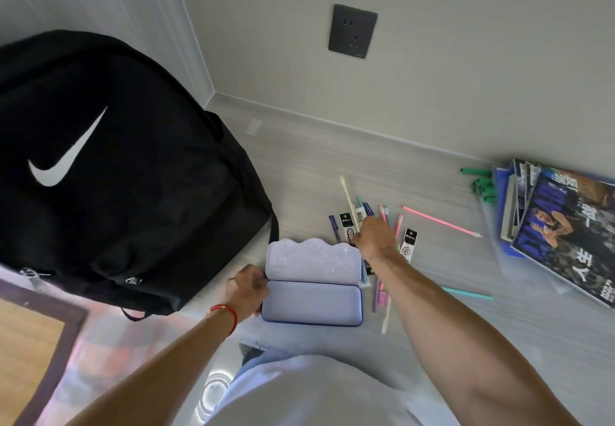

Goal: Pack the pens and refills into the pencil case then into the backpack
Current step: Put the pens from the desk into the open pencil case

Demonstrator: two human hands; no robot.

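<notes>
A lilac pencil case (311, 302) lies open and empty on the grey floor, its scalloped lid (312, 260) folded back. My left hand (246, 289) grips the case's left end. My right hand (376, 235) reaches over a scattered pile of pastel pens and packaged refills (359, 215) just right of the case; its fingers are bent down on the pile, and what they hold is hidden. One refill pack (408, 245) lies right of that hand. A pink pen (442, 222) and a teal pen (467, 293) lie farther right. The black backpack (109, 172) stands at the left.
A stack of magazines (565, 235) and green markers (482, 184) lie at the right by the wall. A wall socket (352, 31) is above the pens. A wooden frame edge (43, 335) shows at the lower left.
</notes>
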